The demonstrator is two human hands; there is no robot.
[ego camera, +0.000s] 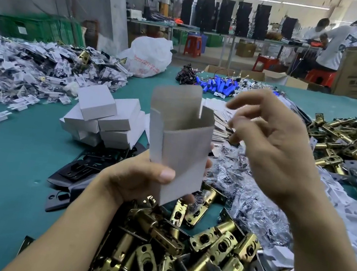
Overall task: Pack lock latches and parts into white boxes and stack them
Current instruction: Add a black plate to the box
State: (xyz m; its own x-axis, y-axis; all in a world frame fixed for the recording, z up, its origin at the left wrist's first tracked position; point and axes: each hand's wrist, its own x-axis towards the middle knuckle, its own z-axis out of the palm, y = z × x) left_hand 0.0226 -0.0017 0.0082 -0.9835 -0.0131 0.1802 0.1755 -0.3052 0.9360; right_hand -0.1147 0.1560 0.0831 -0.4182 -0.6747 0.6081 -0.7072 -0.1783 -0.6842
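— What is the left hand (142, 176) doing?
— It grips 1 white box (181, 140) by its lower end, thumb on the near face and fingers behind. The box is held upright above the worktop (2, 165), its top open and the tall lid flap standing up.
— And the right hand (272, 148)?
— It is raised just right of the box and apart from it, with the fingers loosely bent. It is blurred, and I can make out nothing in it.
— What lies under the hands?
— A heap of brass latches (188, 255) on the near edge, with clear bags of small parts (246, 187) to its right and black plates (77, 170) to its left.
— Where are the finished boxes?
— A loose pile of closed white boxes (104, 118) sits left of the held box. Flat box blanks (220, 118) are fanned out behind it.
— Further out?
— A second heap of brass latches (348, 145) lies at far right, a spread of bagged white parts (30, 68) at far left, and blue cells (218, 86) beside a white plastic bag (148, 57) at the back.
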